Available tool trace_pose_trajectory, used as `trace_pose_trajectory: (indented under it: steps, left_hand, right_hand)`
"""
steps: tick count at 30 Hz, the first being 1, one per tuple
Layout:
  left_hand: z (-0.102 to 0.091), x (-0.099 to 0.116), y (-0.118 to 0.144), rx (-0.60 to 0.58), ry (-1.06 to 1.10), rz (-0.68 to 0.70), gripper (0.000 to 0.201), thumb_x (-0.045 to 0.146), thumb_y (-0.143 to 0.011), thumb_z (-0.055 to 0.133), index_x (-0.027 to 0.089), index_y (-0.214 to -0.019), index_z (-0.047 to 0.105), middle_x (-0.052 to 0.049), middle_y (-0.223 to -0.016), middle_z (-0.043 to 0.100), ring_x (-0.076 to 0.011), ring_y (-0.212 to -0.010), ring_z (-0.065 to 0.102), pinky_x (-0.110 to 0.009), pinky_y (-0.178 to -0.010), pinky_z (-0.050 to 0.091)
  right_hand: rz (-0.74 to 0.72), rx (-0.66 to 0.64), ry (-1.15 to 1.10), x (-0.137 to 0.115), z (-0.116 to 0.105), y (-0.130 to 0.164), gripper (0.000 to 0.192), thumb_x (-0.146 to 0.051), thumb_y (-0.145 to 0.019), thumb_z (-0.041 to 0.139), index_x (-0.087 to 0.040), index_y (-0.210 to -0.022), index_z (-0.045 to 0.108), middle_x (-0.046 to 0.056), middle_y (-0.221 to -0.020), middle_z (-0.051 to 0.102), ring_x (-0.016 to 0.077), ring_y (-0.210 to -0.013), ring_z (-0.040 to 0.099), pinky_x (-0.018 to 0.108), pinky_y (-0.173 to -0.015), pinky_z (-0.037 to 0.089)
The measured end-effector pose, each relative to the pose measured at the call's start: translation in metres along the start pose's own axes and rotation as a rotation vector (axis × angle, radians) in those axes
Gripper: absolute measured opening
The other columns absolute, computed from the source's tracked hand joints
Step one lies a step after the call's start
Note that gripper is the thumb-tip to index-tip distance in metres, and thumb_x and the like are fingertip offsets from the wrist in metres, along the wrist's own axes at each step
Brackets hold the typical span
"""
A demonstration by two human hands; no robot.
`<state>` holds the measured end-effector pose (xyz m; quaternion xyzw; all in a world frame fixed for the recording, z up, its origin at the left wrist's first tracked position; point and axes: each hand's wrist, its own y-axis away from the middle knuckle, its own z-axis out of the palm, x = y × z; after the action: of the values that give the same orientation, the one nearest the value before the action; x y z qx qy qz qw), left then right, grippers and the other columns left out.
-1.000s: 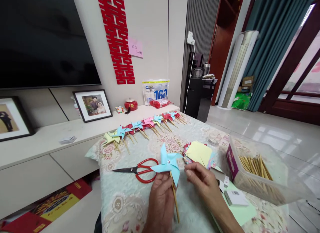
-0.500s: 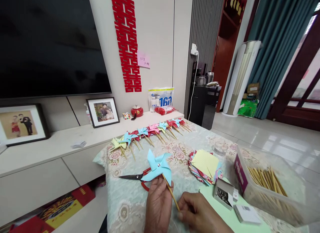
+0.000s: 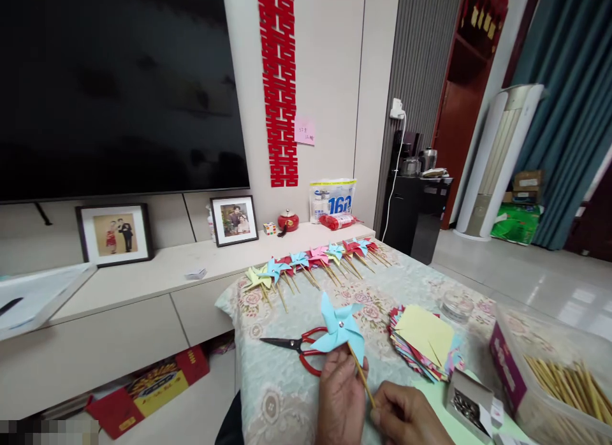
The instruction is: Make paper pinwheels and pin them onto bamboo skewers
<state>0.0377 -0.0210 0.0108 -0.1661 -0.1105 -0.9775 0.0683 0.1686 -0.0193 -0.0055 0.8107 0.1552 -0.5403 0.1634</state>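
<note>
A light blue paper pinwheel on a thin wooden stick is held up over the table. My left hand is closed around the upper stick, just below the blades. Lower down, the fingers of my right hand pinch the stick's bottom end. Behind the pinwheel lie scissors with red handles, blades pointing left and partly hidden by a blue blade. Finished-looking pinwheels in yellow, blue, red and pink lie in a row along the far table edge. Beyond my right hand sits a stack of slit paper squares.
At right stand a small open box of metal fasteners and a clear plastic bin of wooden sticks. A round clear container sits behind the paper stack. A flowered cloth covers the table; a white cabinet runs behind it.
The view has turned left, so everything appears shifted right. Both hands keep their hold on the pinwheel's stick, with little other change.
</note>
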Motion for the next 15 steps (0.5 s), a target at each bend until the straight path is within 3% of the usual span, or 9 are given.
trace_pose_trajectory:
  steps: [5,8,11,15]
  left_hand:
    - [-0.006,-0.005,-0.002,-0.022,-0.033,-0.114,0.034,0.017,-0.057,0.078,0.018,-0.091,0.076,-0.011,-0.106,0.072,-0.0215,-0.091,0.065,-0.033,-0.079,0.048]
    - [-0.009,-0.014,-0.005,0.011,-0.113,-0.139,0.04,0.021,-0.049,0.079,0.014,-0.089,0.076,-0.013,-0.095,0.074,-0.0231,-0.085,0.066,-0.033,-0.078,0.047]
    - [-0.012,-0.025,-0.007,0.06,-0.173,-0.192,0.036,0.018,-0.045,0.076,0.015,-0.081,0.074,-0.008,-0.082,0.072,-0.021,-0.072,0.063,-0.031,-0.066,0.043]
    - [-0.018,-0.039,-0.01,0.052,-0.193,-0.214,0.03,0.017,-0.05,0.071,0.014,-0.079,0.072,-0.009,-0.071,0.068,-0.021,-0.065,0.061,-0.03,-0.06,0.037]
  right_hand:
    - [-0.035,0.095,-0.094,0.004,0.002,-0.004,0.04,-0.059,-0.081,0.059,-0.021,-0.071,0.057,-0.003,-0.058,0.048,0.0147,-0.055,0.046,0.025,-0.055,0.037]
    - [-0.071,0.143,-0.117,0.004,0.001,-0.004,0.042,-0.061,-0.082,0.06,-0.02,-0.078,0.064,0.0,-0.065,0.057,0.0166,-0.059,0.051,0.026,-0.057,0.041]
    - [-0.093,0.185,-0.16,0.001,-0.001,-0.005,0.04,-0.059,-0.081,0.063,-0.02,-0.08,0.067,0.002,-0.069,0.062,0.0185,-0.061,0.055,0.027,-0.059,0.044]
    - [-0.147,0.234,-0.148,-0.013,-0.006,-0.011,0.035,-0.054,-0.083,0.063,-0.02,-0.08,0.067,0.004,-0.073,0.066,0.0209,-0.068,0.06,0.029,-0.063,0.047]
